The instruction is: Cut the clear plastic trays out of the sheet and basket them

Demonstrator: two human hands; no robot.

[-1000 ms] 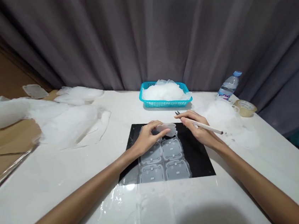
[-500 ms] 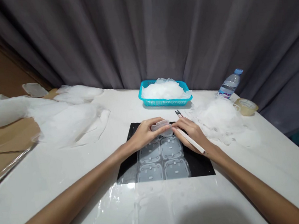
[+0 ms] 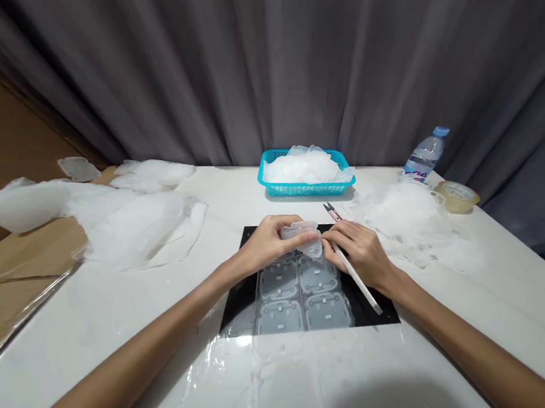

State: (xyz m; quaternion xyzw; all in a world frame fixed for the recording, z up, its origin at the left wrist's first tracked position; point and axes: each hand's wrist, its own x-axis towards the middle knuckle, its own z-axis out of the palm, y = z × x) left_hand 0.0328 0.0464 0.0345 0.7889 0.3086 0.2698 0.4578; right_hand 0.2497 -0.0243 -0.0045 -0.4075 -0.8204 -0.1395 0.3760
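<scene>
My left hand [image 3: 270,240] pinches a small translucent plastic piece [image 3: 302,236] just above the far end of a black mat [image 3: 368,301]. My right hand [image 3: 359,251] is closed round a thin white stick-like tool [image 3: 358,279], and its fingertips also touch the plastic piece. Below both hands, a clear moulded plastic sheet [image 3: 301,295] with several square cells lies on the mat. It runs toward me over the white table [image 3: 119,324].
A turquoise basket [image 3: 305,185] heaped with clear plastic pieces stands behind the mat. Small snips [image 3: 330,210] lie beside it. A pile of clear pieces [image 3: 402,206], a water bottle [image 3: 425,152] and a tape roll [image 3: 457,195] are at right. White plastic sheets [image 3: 123,223] and cardboard [image 3: 19,256] lie left.
My right hand moved left to the plastic piece and now touches it. The white tool swung round to point back toward me. My left hand kept its hold.
</scene>
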